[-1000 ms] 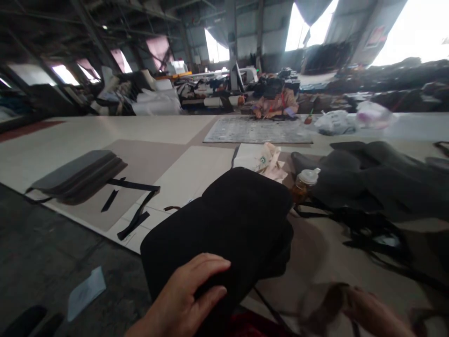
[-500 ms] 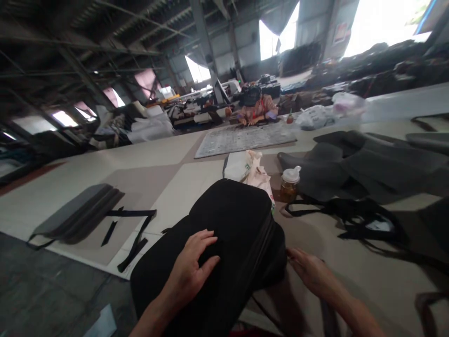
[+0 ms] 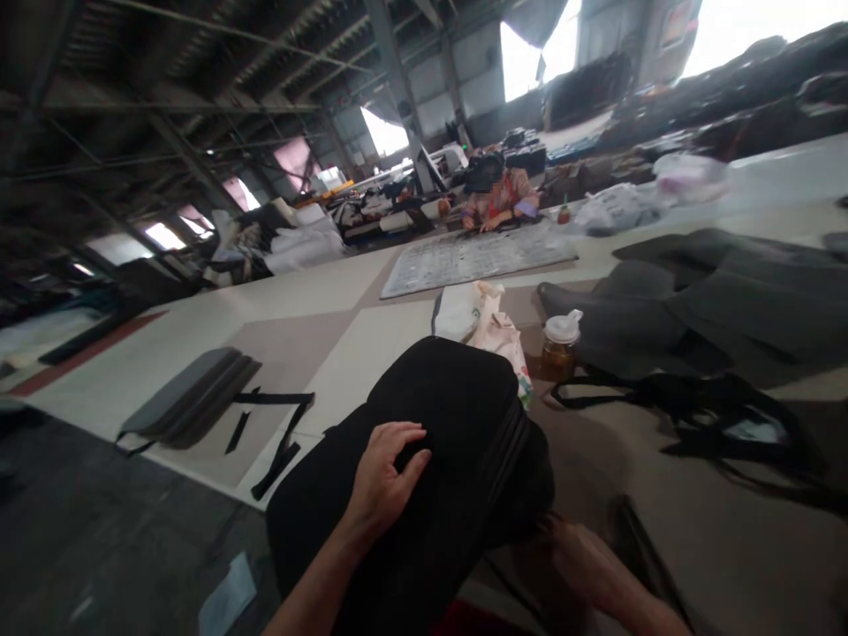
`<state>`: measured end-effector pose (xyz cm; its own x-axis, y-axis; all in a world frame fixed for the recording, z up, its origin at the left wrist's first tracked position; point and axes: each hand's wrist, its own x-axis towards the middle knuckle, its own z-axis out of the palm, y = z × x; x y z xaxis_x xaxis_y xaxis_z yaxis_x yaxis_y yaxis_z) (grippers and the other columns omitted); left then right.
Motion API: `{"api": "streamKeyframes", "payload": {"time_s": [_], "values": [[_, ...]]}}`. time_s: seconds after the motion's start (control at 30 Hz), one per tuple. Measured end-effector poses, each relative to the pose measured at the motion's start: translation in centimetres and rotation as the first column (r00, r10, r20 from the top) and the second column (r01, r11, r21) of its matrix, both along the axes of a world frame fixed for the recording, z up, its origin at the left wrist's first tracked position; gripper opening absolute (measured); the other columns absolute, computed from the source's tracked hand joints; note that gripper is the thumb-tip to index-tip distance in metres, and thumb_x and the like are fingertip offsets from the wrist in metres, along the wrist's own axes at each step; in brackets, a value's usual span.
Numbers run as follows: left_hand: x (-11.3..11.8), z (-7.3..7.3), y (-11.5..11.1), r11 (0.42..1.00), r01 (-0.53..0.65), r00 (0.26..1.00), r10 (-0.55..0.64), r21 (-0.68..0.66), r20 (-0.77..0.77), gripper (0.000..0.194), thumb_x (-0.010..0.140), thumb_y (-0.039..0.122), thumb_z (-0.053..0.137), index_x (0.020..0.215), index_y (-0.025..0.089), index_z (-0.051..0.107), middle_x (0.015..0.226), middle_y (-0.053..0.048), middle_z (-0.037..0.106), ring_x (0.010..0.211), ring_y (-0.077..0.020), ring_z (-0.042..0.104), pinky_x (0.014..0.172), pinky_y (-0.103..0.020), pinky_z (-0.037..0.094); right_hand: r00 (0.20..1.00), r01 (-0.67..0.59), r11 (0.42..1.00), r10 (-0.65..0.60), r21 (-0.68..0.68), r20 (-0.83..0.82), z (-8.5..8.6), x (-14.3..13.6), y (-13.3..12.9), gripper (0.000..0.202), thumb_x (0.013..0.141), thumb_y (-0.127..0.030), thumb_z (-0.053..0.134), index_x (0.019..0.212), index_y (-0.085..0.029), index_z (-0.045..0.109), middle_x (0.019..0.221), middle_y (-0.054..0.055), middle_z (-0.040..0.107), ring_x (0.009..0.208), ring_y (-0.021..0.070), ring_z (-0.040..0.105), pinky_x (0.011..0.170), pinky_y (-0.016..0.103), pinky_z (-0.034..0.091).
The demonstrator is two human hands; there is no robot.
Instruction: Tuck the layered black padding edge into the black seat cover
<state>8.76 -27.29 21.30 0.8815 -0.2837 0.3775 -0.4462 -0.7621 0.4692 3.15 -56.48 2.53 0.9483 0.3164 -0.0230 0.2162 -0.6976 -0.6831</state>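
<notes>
A black padded bag (image 3: 457,397) with ridged layers along its right side lies tilted at the near edge of the table. My left hand (image 3: 390,468) rests on its upper face, palm down, fingers stretched out and thumb apart. Low at the bag's right side, my right hand (image 3: 579,552) has its fingers drawn together against the edge. It is somewhat blurred, and its fingertips are in shadow, so what they pinch is hidden. Dark straps (image 3: 653,552) lie on the table to the right of that hand.
Grey layered panels (image 3: 192,397) and black strap pieces (image 3: 284,450) lie left. Beyond the bag are a printed plastic bag (image 3: 500,331) and a lidded jar (image 3: 560,349). Grey sheets (image 3: 729,300) and a black strapped item (image 3: 722,415) lie right. A person (image 3: 500,194) works across the table.
The view has turned slightly left, shifting the scene rightward. My right hand has moved down along the bag's right edge, while my left hand stays on the bag's upper face.
</notes>
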Motion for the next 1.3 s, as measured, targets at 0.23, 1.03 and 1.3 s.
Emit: {"api": "streamKeyframes", "payload": {"time_s": [0.23,1.03,1.3], "values": [[-0.9,0.2,0.9,0.849,-0.205,0.945,0.042,-0.488,-0.324,0.028,0.089,0.038,0.062,0.103,0.015,0.068,0.101,-0.008,0.071,0.091,-0.0177,0.065,0.083,-0.03,0.052,0.948,-0.114,0.95,0.016,0.292,0.319,8.4,-0.6,2.1,0.016,0.095,-0.029,0.05,0.1,-0.023,0.064,0.096,0.006,0.073,0.087,0.0198,0.07,0.077,0.029,0.057],[-13.7,-1.5,13.1,0.978,0.158,0.974,-0.13,0.14,-0.188,0.105,0.056,0.065,0.081,0.144,0.023,0.042,0.146,-0.017,0.048,0.141,-0.0334,0.035,0.118,-0.051,0.023,0.541,-0.584,0.758,0.63,-0.29,0.557,15.1,1.1,13.1,0.056,0.084,-0.021,0.059,0.139,-0.021,0.049,0.15,0.007,0.046,0.139,0.0288,0.04,0.115,0.055,0.027],[-13.3,-1.7,15.2,0.973,0.211,0.972,-0.199,0.093,-0.124,0.093,0.067,0.057,0.079,0.144,0.022,0.039,0.141,-0.017,0.053,0.135,-0.0318,0.044,0.116,-0.048,0.026,0.496,-0.51,0.833,0.49,-0.216,0.717,14.1,1.3,13.5,0.051,0.086,-0.026,0.065,0.134,-0.016,0.053,0.128,0.013,0.065,0.12,0.0266,0.061,0.107,0.046,0.044]]}}
